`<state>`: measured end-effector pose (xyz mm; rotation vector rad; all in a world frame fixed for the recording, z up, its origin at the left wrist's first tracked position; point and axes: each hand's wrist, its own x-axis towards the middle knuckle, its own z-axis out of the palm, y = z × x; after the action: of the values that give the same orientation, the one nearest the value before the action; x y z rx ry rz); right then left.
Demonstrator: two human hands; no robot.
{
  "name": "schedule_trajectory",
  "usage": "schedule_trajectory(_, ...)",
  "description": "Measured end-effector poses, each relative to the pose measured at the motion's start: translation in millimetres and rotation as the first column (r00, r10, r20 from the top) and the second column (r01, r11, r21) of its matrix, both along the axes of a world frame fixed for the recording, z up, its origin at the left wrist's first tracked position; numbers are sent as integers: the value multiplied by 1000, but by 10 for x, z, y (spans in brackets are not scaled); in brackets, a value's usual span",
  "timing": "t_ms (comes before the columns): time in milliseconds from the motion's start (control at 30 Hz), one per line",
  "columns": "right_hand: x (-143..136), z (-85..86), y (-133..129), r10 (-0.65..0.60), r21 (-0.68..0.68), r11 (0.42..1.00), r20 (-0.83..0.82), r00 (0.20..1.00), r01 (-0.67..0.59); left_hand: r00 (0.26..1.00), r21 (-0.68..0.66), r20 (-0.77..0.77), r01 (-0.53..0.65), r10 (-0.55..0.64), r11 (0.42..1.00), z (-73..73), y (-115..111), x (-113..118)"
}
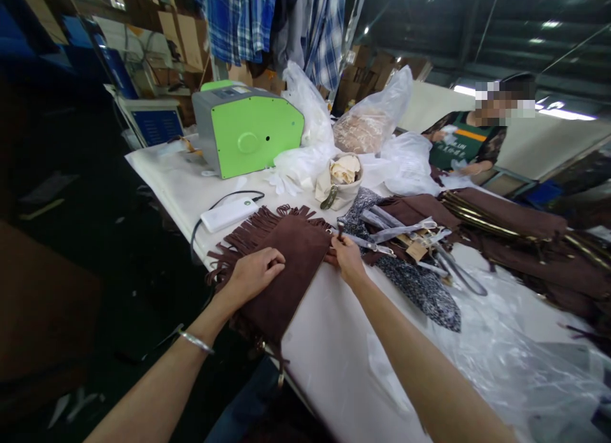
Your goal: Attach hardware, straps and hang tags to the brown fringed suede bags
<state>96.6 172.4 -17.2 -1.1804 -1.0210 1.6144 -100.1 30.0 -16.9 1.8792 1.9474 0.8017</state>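
Note:
A dark brown fringed bag lies flat across the edge of the white table, its fringe pointing to the far left. My left hand rests on top of it with curled fingers; whether anything is between them is hidden. At the bag's right corner, my right hand pinches the edge near a small metal ring. A zipper end with a metal pull hangs from the bag's near corner, below the table edge.
A green and grey machine, a white power strip and a cloth pouch stand beyond the bag. Brown bags, straps and clear plastic cover the right side. A person works across the table.

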Motion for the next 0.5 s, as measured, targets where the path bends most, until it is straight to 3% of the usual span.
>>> schedule_trajectory(233, -32, 126, -174, 46, -81, 995, -137, 989, -58, 999, 25, 35, -3, 2, 1000, -4, -53, 18)
schedule_trajectory(333, -120, 223, -407, 119, -43, 991, -129, 985, -125, 998, 58, 55, -14, 11, 998, 6, -67, 30)
schedule_trajectory(500, -305, 380, -709, 141, 120, 985, -136, 981, -125, 993, 120, 116, -24, 10, 992, 77, -90, 22)
